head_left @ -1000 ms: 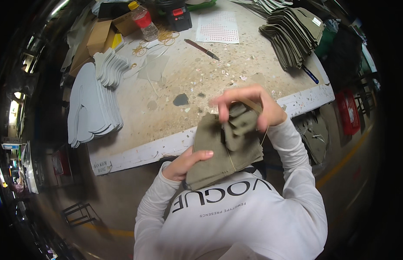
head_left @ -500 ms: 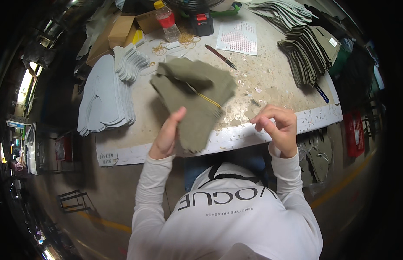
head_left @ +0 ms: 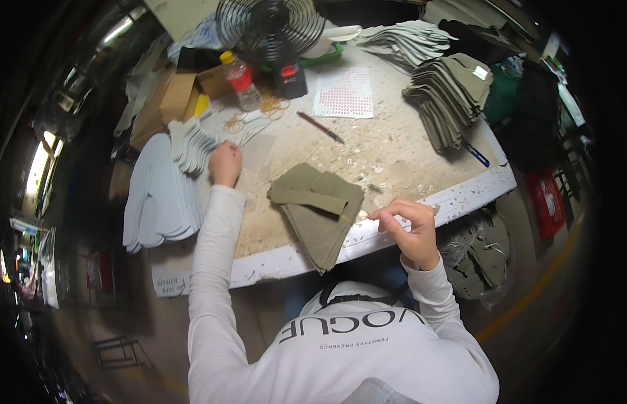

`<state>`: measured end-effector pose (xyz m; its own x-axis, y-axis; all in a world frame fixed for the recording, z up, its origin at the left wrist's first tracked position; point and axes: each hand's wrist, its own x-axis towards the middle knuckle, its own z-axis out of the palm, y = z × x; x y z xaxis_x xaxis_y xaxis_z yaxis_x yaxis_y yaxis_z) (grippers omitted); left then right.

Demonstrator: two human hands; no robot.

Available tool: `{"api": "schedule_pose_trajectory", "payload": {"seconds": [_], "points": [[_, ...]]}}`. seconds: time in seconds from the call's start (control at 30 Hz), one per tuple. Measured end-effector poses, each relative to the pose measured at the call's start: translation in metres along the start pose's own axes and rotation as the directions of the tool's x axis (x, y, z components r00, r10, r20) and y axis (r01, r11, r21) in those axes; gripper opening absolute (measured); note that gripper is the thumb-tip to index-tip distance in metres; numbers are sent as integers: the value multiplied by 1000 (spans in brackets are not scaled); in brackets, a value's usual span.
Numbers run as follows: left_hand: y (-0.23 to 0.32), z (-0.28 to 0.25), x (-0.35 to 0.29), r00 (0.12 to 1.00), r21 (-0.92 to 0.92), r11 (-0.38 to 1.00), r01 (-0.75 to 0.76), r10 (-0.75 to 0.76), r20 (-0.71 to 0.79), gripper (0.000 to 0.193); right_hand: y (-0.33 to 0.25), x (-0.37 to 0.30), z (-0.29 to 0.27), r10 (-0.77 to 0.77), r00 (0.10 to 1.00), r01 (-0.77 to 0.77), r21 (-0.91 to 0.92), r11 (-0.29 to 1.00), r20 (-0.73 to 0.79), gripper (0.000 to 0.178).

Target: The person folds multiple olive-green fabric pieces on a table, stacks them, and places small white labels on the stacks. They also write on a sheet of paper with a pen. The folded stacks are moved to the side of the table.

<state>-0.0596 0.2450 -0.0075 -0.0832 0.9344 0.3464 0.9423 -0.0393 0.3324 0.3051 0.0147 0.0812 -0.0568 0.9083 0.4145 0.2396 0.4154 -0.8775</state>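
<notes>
A bundle of olive-green cut fabric pieces (head_left: 317, 232) lies at the table's front edge. A yellow rubber band shows at its right side, and a folded strip crosses its top. Neither hand touches it. My left hand (head_left: 226, 163) is closed beside the right end of a stack of small pale grey pieces (head_left: 190, 145); what its fingers hold, if anything, is hidden. Just right of the bundle, over the front edge, my right hand (head_left: 412, 232) is curled with thumb and forefinger close together. Anything between them is too small to make out.
Larger pale grey pieces (head_left: 158, 202) are stacked at the left. A bottle (head_left: 244, 87), loose rubber bands (head_left: 271, 106), a fan (head_left: 269, 27), a printed sheet (head_left: 343, 93) and a pen (head_left: 320, 128) stand or lie farther back. More olive pieces (head_left: 448, 94) are piled at the right.
The olive bundle has left my left hand and now lies on the table. My left hand has moved away and left to the small grey stack. The view has shifted slightly.
</notes>
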Motion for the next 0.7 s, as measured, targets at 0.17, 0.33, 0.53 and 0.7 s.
{"api": "schedule_pose_trajectory", "payload": {"seconds": [0.17,0.33,0.53,0.7], "points": [[40,-44,-10,924,-264,891,-369,322,-204,7,-9,12,-9,-76,996,76,-12,997,-49,11],[140,-123,-86,697,-667,596,-448,700,158,10,-24,40,36,-222,967,225,-12,974,126,77],[162,-161,-99,861,-607,674,-421,507,-35,18,-3,43,47,133,853,-418,507,754,504,31],[117,-136,-116,898,-553,765,-330,435,66,35,50,28,-74,263,957,-199,384,902,-122,27]]}}
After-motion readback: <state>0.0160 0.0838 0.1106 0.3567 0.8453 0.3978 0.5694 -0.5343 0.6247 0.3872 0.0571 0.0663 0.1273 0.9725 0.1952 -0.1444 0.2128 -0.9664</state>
